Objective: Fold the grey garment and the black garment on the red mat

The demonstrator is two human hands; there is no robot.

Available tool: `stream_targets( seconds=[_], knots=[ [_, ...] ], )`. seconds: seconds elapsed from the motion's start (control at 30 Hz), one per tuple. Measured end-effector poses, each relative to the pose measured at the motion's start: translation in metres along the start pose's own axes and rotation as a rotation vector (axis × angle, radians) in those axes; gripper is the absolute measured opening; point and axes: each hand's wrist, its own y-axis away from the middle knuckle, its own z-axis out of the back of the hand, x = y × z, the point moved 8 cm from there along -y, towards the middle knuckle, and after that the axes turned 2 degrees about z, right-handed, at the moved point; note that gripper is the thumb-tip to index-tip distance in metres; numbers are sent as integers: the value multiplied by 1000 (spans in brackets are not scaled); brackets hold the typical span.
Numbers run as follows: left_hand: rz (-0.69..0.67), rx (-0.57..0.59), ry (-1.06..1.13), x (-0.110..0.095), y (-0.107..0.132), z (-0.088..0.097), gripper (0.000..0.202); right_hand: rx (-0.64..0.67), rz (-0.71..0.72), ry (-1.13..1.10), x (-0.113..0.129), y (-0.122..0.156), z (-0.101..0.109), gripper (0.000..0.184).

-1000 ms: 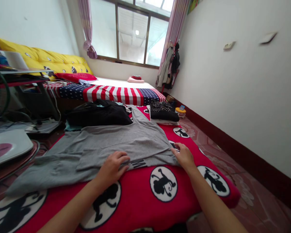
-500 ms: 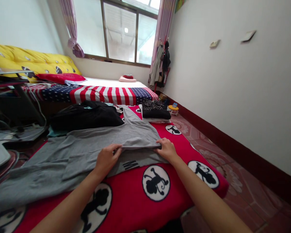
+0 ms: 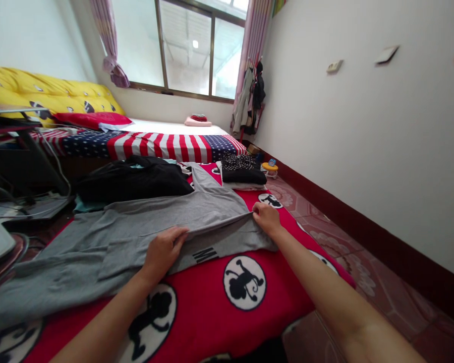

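Left hand (image 3: pixel 162 251): we pinch the grey shirt (image 3: pixel 136 229) at its fold.
Right hand (image 3: pixel 267 218): fingers pinching it too.
Print (image 3: pixel 205 254): black, unreadable.

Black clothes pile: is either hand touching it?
No, the left hand and right hand both pinch the grey garment, while the black clothes pile lies apart behind it.

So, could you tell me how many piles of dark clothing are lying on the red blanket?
2. A larger black pile lies beyond the grey garment on the left; a smaller spotted one sits at the far right. Others may be hidden.
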Motion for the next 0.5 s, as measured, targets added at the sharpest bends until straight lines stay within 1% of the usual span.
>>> stream_targets(
  seconds=[0.07, 0.13, 0.2, 0.27, 0.3, 0.37, 0.4, 0.43, 0.47, 0.5],
  knots=[
    [-41, 45, -28, -3, 4, -3, 30, -53, 19, -5, 0, 5, 6, 22],
    [-81, 108, -69, -5, 9, -4, 27, -94, 53, -22, -1, 12, 7, 20],
    [-118, 157, -109, -6, 14, -3, 23, -135, 105, -85, -2, 21, 3, 17],
    [-142, 169, -138, -4, 19, 1, 24, -163, 144, -208, -6, 28, -3, 14],
    [-144, 164, -151, -1, 21, 4, 25, -158, 144, -281, -10, 31, -7, 19],
    [-137, 159, -173, 5, 24, 10, 28, -95, 118, -415, -16, 35, -19, 35],
    [-135, 164, -182, 9, 25, 11, 28, -55, 111, -464, -18, 36, -23, 37],
    [-133, 173, -189, 11, 27, 13, 29, -30, 117, -494, -19, 38, -25, 33],
    [-132, 184, -193, 14, 28, 14, 29, -31, 131, -506, -19, 39, -23, 24],
    [-133, 195, -194, 15, 30, 16, 28, -59, 150, -500, -19, 41, -19, 15]
  ],
)
